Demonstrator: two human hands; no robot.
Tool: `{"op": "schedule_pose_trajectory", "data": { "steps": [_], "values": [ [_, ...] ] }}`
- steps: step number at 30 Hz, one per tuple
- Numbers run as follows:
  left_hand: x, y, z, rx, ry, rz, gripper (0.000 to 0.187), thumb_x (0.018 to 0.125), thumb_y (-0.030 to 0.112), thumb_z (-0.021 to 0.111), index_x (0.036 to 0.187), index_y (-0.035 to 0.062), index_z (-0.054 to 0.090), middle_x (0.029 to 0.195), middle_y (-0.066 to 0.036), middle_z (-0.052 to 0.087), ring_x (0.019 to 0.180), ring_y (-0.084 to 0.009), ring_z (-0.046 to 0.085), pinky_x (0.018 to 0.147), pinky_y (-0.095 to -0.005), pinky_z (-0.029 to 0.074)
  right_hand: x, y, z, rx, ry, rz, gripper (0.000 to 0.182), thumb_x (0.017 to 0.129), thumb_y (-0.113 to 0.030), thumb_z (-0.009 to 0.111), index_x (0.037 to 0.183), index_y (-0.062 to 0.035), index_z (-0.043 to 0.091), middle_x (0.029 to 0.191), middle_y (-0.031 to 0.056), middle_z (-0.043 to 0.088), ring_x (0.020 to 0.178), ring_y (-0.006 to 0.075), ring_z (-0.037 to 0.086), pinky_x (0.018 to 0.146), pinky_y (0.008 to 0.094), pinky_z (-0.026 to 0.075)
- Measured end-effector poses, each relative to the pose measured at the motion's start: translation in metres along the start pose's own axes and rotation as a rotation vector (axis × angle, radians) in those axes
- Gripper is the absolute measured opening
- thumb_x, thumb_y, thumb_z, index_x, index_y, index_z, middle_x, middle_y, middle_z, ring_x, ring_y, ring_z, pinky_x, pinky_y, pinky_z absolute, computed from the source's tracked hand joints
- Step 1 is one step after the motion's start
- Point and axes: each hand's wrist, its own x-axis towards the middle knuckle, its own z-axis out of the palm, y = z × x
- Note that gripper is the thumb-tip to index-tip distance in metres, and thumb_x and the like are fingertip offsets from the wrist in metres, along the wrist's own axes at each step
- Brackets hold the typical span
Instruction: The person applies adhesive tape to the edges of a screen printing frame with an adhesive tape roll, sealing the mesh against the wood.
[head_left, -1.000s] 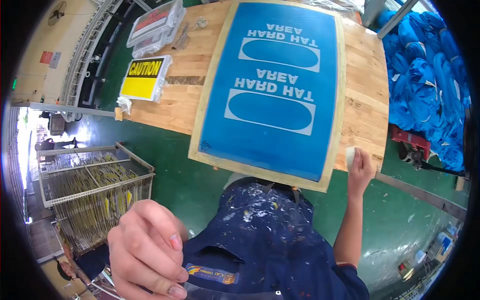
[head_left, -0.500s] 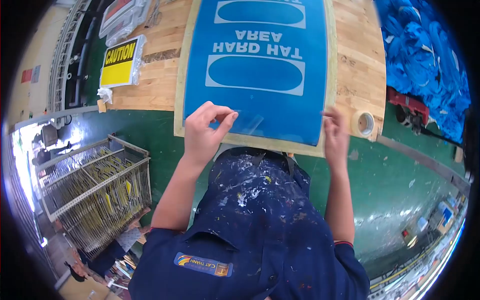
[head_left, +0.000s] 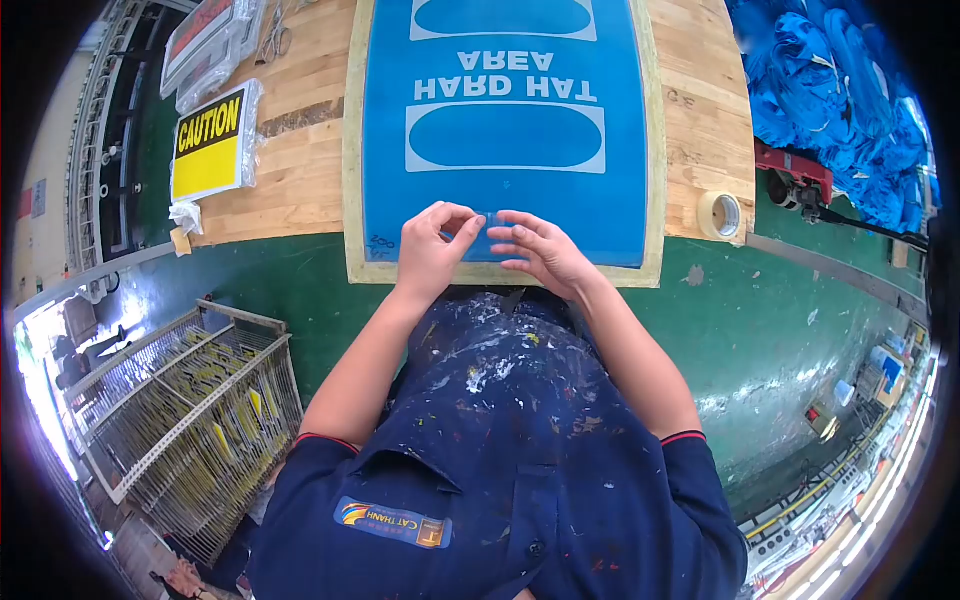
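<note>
Thumb and forefinger of my left hand (head_left: 432, 245) pinch a small strip of clear tape (head_left: 490, 218), faint against the blue. Facing it from the right is my right hand (head_left: 545, 252), fingers stretched and apart, its fingertips right by the tape. Both hands are over the near end of a blue printing screen (head_left: 510, 180), which has a pale taped border and upside-down "HARD HAT AREA" lettering. Handwritten marks show near its lower left corner.
The screen lies on a wooden table (head_left: 695, 130). A tape roll (head_left: 719, 215) stands at its right corner, and a bagged yellow CAUTION sign (head_left: 210, 145) lies left. A wire rack (head_left: 185, 420) is at lower left; blue material (head_left: 835, 110) is heaped at upper right.
My right hand has swung left from the screen's right edge, near the tape roll, to beside my left hand. My left hand keeps its pinch and has shifted slightly right.
</note>
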Motion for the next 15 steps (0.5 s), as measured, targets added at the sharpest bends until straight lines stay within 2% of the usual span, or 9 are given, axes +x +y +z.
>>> {"op": "schedule_pose_trajectory", "data": {
  "steps": [3,6,9,12,15],
  "values": [
    [0.003,-0.007,-0.008,-0.029,-0.024,-0.022,0.021,0.096,0.024,0.078,0.095,0.0023,0.077,0.085,-0.005,0.075,0.075,-0.0121,0.068,0.067,-0.0291,0.053,0.005,0.009,0.003,0.156,-0.076,-0.008,0.057,0.103,-0.027,0.072,0.151,-0.0064,0.050,0.121,0.0059,0.068,0.112,0.0175,0.067,0.093,0.0355,0.056],
    [0.007,-0.011,-0.013,-0.045,-0.024,-0.036,0.023,0.097,0.024,0.077,0.097,0.0018,0.078,0.085,-0.005,0.075,0.075,-0.0122,0.068,0.068,-0.0298,0.054,0.005,0.010,0.013,0.252,0.026,-0.066,0.039,0.102,-0.023,0.073,0.136,-0.0074,0.061,0.110,0.0020,0.069,0.103,0.0141,0.067,0.088,0.0331,0.056],
    [0.011,-0.015,-0.013,-0.041,-0.047,-0.079,0.023,0.098,0.024,0.076,0.101,0.0020,0.079,0.087,-0.005,0.076,0.078,-0.0118,0.069,0.071,-0.0292,0.055,0.015,0.017,0.003,0.105,0.170,-0.141,0.022,0.102,-0.022,0.074,0.117,-0.0077,0.067,0.105,0.0021,0.070,0.096,0.0125,0.066,0.083,0.0312,0.056],
    [0.014,-0.034,-0.003,-0.093,-0.039,-0.071,0.023,0.099,0.023,0.075,0.104,0.0009,0.079,0.090,-0.005,0.077,0.081,-0.0112,0.069,0.076,-0.0282,0.055,0.016,0.014,0.002,0.031,0.333,-0.201,0.017,0.101,-0.021,0.074,0.107,-0.0075,0.067,0.100,0.0027,0.071,0.089,0.0115,0.066,0.077,0.0295,0.057],
    [0.019,-0.045,0.007,-0.215,-0.055,-0.168,0.024,0.100,0.022,0.073,0.105,-0.0004,0.079,0.092,-0.005,0.078,0.084,-0.0111,0.069,0.079,-0.0277,0.055,0.019,0.004,0.000,-0.151,0.435,-0.220,0.018,0.101,-0.022,0.075,0.107,-0.0062,0.068,0.097,0.0041,0.073,0.083,0.0112,0.066,0.072,0.0281,0.057]
  ]
}}
